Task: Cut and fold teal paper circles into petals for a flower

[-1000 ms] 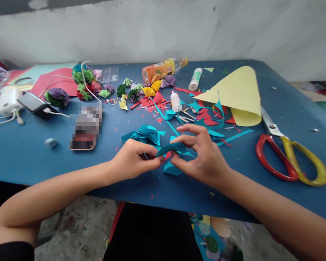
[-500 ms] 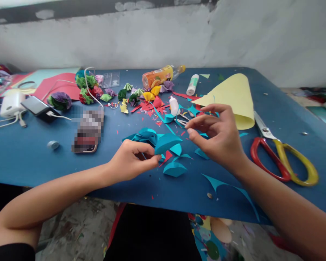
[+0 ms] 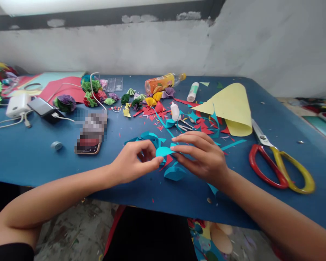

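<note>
A small folded piece of blue paper (image 3: 163, 152) is held up over the table between my two hands. My left hand (image 3: 134, 159) pinches its left edge between thumb and fingers. On the other side my right hand (image 3: 202, 156) has its fingertips closed on the right end of the same piece, the thumb mostly hidden. Just behind lie more folded blue paper pieces (image 3: 146, 137) in a loose pile, partly covered by my left hand. Another folded blue paper piece (image 3: 175, 173) rests on the table below my hands, near a red scrap (image 3: 167, 162).
Large scissors (image 3: 266, 141) with red and yellow handles lie at right, beside a curled yellow paper sheet (image 3: 230, 105). Behind my hands are a small white bottle (image 3: 175, 111), a glue stick (image 3: 192, 92), and an orange drink bottle (image 3: 163, 83). A phone (image 3: 91, 132) lies left.
My right hand has moved left and down and now grips the blue paper piece, which only my left hand held before. The view has tilted slightly upward.
</note>
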Available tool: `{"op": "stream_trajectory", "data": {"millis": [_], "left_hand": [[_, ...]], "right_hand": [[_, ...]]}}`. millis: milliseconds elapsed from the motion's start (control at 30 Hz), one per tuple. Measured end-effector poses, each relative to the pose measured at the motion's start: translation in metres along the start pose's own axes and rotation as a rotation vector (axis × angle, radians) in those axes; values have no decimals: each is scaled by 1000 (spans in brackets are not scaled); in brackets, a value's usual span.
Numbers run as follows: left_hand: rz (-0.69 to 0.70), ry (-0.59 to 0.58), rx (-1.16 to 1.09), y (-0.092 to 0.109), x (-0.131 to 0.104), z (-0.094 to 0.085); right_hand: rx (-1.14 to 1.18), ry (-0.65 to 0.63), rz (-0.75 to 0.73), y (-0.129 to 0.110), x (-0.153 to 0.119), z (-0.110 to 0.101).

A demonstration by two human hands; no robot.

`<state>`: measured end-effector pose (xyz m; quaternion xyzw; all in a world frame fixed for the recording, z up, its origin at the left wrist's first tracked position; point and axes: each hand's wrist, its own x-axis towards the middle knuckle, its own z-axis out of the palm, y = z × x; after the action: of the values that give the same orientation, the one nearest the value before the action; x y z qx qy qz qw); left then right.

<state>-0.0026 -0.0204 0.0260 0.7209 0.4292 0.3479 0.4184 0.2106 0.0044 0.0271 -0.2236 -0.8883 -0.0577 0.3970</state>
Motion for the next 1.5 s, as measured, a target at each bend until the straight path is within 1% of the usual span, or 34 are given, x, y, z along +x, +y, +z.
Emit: {"op": "stream_trajectory", "data": {"millis": [33, 67, 100, 133, 167, 233, 400, 533, 600, 767, 933, 967, 1033, 1133, 1200, 1333, 1500], "left_hand": [[152, 138, 151, -1, -1, 0], [303, 236, 277, -3, -1, 1], [441, 280, 372, -5, -1, 2], [554, 282, 436, -6, 0, 3], [633, 261, 476, -8, 0, 4], [709, 231, 507, -10, 1, 5], [689, 234, 515, -10, 1, 7], [646, 217, 535, -6, -1, 8], [619, 227, 540, -6, -1, 9], [565, 306, 543, -9, 3, 5], [482, 389, 489, -11, 11, -9], [492, 392, 459, -11, 12, -11], [573, 348, 405, -11, 12, -13], [722, 256, 403, -11, 9, -7], [775, 234, 423, -11, 7, -2], [774, 247, 420, -10, 5, 3], [760, 265, 404, -9, 5, 3]], "right_hand": [[15, -10, 17, -2, 0, 0], [30, -24, 28, -3, 1, 1], [43, -39, 33, -5, 1, 3], [55, -50, 32, -8, 1, 4], [66, -57, 28, -10, 1, 5], [87, -62, 25, -14, 0, 8], [112, -72, 31, -22, -1, 10], [79, -100, 27, -26, 2, 8], [56, -103, 27, -27, 3, 7], [29, -52, 45, -27, 5, 6], [54, 8, 81, -27, 5, 3], [59, 14, 96, -27, 5, 3], [69, 14, 129, -27, 5, 3], [78, 21, 161, -25, 4, 5], [83, 27, 171, -24, 3, 6], [114, 36, 202, -25, 1, 6], [98, 45, 189, -26, -1, 8]]}}
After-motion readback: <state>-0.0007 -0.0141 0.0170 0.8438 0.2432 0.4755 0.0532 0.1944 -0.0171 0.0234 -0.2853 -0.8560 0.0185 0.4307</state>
